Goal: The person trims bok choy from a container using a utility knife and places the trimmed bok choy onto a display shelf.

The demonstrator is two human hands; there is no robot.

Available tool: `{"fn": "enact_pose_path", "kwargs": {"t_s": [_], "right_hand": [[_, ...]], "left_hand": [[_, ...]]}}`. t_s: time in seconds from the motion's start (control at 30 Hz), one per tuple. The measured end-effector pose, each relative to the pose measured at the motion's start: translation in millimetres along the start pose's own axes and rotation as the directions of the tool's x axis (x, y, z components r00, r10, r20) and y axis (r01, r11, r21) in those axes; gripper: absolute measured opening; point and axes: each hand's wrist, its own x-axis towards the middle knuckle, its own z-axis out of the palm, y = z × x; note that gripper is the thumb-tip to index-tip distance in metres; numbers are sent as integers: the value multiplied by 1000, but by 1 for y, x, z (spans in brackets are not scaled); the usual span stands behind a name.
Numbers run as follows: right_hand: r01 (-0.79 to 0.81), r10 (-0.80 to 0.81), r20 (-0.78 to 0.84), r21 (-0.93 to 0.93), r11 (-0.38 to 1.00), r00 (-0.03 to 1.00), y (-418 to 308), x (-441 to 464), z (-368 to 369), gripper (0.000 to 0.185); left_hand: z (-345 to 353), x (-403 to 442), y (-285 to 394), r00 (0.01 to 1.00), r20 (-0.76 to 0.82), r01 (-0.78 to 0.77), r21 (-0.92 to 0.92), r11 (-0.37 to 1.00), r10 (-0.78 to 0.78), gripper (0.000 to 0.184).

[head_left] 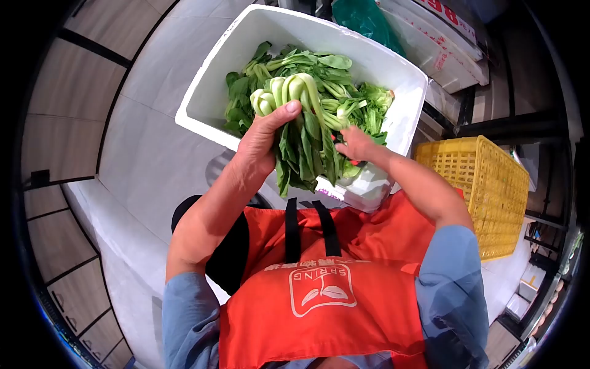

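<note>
My left hand (263, 138) is closed round a bunch of bok choy (300, 92), its pale stem ends up and its dark leaves hanging down. The bunch is over the near side of a white foam box (212, 67). Inside the box lie more leafy greens (329, 64), some with pale stems. My right hand (356, 144) is low at the box's near right, beside lighter green leaves (376, 101). Its fingers are curled and partly hidden behind the hanging leaves. Bits of something red show on either side of them; I cannot tell what it is.
A yellow plastic crate (491, 197) stands on the right. Behind the box are a green plastic bag (369, 27) and white cartons (430, 49). Wood-fronted cabinets (70, 117) line the left side along a grey tiled floor (153, 92). Dark shelving (516, 126) runs along the right.
</note>
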Motion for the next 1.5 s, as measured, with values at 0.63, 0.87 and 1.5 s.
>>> {"fn": "enact_pose_path", "kwargs": {"t_s": [0.63,0.87,1.5], "right_hand": [[-73,-250,358,687,723,900,-115,-71,-207,102],[-14,-108,104,781,624,989,-120,-100,-189,100],[131,26,-170,835,534,985,-84,-182,-286,54]], "left_hand": [[16,-10,-16,802,570,-527,817,-235,180,50],[23,-15,-26,723,642,-582,765,-276,256,81],[37,-20,34,251,815,-672,535,-512,522,98]]}}
